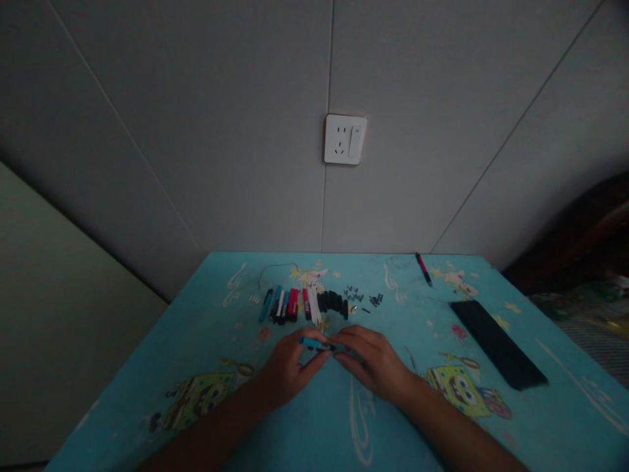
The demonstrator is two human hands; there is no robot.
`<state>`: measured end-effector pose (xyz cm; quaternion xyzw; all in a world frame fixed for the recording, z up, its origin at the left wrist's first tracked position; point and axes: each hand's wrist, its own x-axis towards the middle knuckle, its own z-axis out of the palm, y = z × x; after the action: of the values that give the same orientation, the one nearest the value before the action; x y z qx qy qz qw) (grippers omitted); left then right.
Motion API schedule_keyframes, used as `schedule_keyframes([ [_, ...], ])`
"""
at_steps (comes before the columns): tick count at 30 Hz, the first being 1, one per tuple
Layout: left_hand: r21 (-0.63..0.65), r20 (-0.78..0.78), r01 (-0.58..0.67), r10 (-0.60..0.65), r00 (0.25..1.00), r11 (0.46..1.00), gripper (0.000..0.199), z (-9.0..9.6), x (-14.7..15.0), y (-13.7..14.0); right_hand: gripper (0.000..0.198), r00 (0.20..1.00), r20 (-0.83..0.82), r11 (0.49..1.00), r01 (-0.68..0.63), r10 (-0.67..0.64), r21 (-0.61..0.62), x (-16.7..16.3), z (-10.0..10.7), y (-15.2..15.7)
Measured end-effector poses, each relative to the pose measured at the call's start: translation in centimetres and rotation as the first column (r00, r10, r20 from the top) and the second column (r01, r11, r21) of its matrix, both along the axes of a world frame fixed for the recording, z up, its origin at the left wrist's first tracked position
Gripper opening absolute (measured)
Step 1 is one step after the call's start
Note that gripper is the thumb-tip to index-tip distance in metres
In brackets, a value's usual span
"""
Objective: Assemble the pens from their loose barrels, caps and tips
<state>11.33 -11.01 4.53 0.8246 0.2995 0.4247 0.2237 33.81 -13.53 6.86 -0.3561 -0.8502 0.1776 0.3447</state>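
- The left hand [291,366] is closed in a pinch, thumb and fingers gripping a blue pen [309,342] near the middle of the table.
- The right hand [371,359] is also closed, its thumb and fingertips meeting on the dark right end of the same pen; the exact grip there is too dim to make out.
- The blue pen lies roughly level between the two hands, above the near side of a row of pen parts.
- Both forearms come in from the near edge, over the table [307,446], which has a blue cover printed with cartoon figures.
- Beyond the hands, the left part of the row holds blue, white and dark pieces [279,305], side by side.
- To their right stand out red pieces [293,303], then white sticks [315,305].
- Black pieces [334,303] form a curved line at the right end of the row, with a small shiny bit [354,308] just beside it.
- Farther right lie two clusters of small dark parts [376,299].
- A red and black pen [423,269] lies near the far edge, right of centre.
- A long black strip [497,344] lies slanted on the right side, well apart from the hands.
- On the wall [246,131] behind is a white socket [344,139].
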Motion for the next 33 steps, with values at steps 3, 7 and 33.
schedule_keyframes([
  [3,-0.128,0.039,0.061,-0.057,0.998,0.990,0.016,0.06,-0.05,0.03,0.028,1.000,0.004,1.000,0.006,-0.006,-0.003,-0.01,-0.11,0.13],
  [7,-0.130,0.083,0.143,-0.133,0.988,0.981,0.016,0.26,0.03,0.15,0.023,1.000,-0.003,1.000,0.015,-0.015,-0.002,-0.04,-0.10,0.24],
  [33,0.053,0.071,0.178,-0.181,0.981,0.983,0.027,0.46,-0.24,0.27,0.017,0.999,0.045,1.000,-0.014,0.014,-0.011,-0.05,-0.40,0.10],
])
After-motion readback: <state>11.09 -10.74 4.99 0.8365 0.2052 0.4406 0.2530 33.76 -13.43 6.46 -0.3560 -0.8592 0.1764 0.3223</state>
